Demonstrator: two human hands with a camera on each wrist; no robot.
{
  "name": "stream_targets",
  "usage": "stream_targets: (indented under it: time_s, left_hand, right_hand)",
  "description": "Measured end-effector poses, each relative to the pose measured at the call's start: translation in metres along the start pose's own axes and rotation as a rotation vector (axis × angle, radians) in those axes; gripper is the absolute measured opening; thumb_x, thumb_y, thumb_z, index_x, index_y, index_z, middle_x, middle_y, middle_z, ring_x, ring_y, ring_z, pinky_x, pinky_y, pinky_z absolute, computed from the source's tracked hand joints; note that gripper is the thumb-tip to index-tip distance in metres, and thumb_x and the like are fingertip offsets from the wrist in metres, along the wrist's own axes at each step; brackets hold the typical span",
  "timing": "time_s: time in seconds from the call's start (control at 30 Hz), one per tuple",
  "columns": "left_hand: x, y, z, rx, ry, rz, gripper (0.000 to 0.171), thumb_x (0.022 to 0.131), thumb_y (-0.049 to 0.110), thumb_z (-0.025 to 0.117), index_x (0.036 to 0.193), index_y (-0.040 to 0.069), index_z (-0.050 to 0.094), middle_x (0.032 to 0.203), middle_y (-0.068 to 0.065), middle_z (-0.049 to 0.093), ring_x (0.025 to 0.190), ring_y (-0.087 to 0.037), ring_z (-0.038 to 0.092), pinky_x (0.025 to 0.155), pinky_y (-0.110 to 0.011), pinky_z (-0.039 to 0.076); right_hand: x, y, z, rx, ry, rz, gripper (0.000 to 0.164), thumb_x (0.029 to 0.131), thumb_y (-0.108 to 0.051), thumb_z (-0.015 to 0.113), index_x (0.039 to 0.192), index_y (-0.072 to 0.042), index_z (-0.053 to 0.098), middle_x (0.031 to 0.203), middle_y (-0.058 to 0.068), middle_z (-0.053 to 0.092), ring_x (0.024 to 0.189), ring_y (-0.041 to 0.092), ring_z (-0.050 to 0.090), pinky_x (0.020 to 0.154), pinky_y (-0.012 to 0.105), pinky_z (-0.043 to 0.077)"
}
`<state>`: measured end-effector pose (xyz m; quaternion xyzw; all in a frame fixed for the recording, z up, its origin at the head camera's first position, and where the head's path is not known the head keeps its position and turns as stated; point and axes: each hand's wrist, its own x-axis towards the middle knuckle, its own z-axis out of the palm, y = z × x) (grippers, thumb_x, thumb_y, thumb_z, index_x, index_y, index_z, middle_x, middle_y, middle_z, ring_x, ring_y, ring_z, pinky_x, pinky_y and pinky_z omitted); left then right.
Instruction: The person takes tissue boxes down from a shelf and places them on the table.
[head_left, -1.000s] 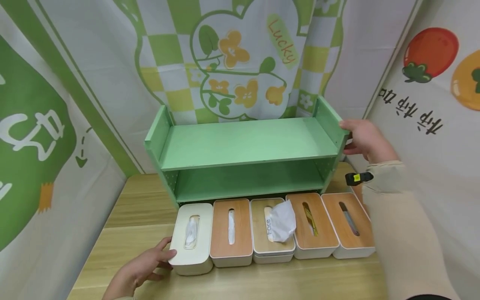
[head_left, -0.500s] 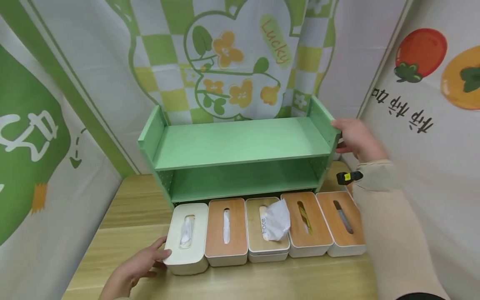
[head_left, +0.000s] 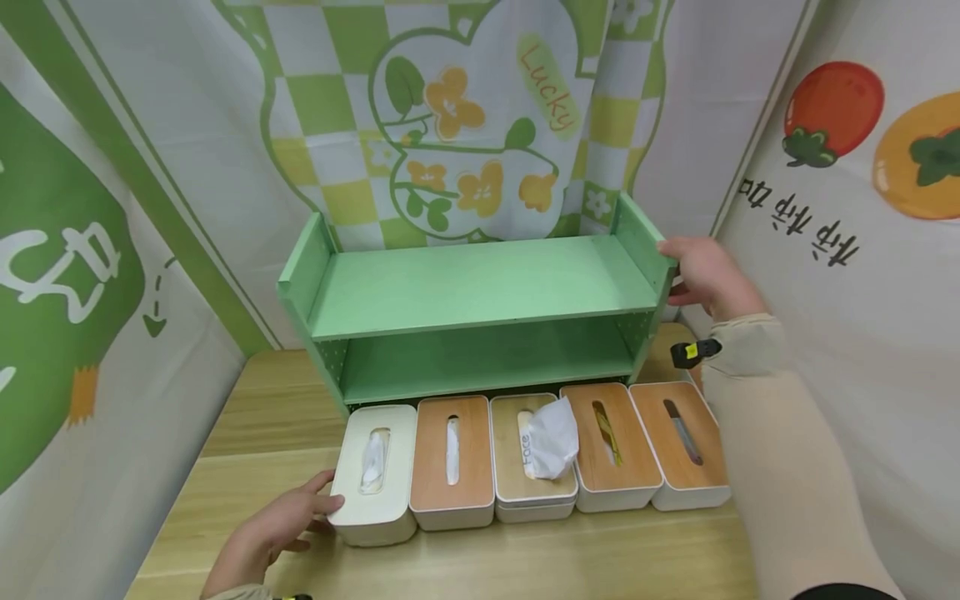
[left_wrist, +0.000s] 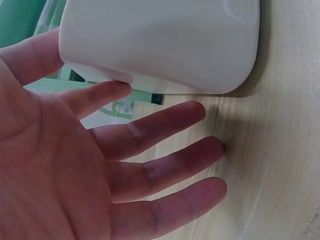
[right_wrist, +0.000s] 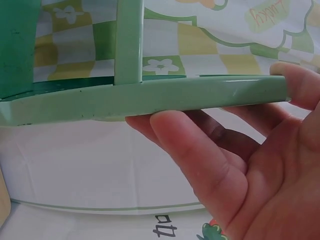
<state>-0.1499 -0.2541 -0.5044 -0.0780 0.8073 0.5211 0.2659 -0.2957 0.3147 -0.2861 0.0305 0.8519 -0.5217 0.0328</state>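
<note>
A two-tier green shelf (head_left: 480, 283) stands at the back of the wooden table. My right hand (head_left: 708, 275) grips its right side panel (right_wrist: 200, 95) near the upper front corner, one finger over the panel's end. At the left end of a row of tissue boxes is a cream tissue box (head_left: 375, 508). My left hand (head_left: 285, 521) touches this box's left front corner with thumb and index finger. In the left wrist view, the other fingers (left_wrist: 175, 165) are spread and fairly straight beside the box, low over the tabletop.
Right of the cream box, several tissue boxes with wood-look lids, such as the second box (head_left: 472, 450), line up against the shelf's front. White tissue (head_left: 553, 437) sticks out of the middle one. Printed curtains (head_left: 487, 125) hang behind and at both sides of the table (head_left: 255, 425).
The head view has shifted slightly, so the whole scene sits a little further left. Both hands keep their places on the shelf and the cream box.
</note>
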Motion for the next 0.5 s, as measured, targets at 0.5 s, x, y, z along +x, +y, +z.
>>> stream_targets:
  time_s: [0.5]
  left_hand:
    - [-0.013, 0.022, 0.012, 0.499, 0.237, 0.139, 0.066, 0.104, 0.034, 0.047, 0.148, -0.012, 0.029, 0.137, -0.043, 0.040, 0.125, -0.060, 0.038, 0.096, -0.073, 0.035]
  right_hand:
    - [-0.033, 0.019, 0.023, -0.247, 0.142, -0.084, 0.077, 0.103, -0.060, 0.023, 0.159, -0.007, 0.018, 0.149, 0.028, 0.037, 0.130, 0.049, 0.039, 0.101, 0.070, 0.033]
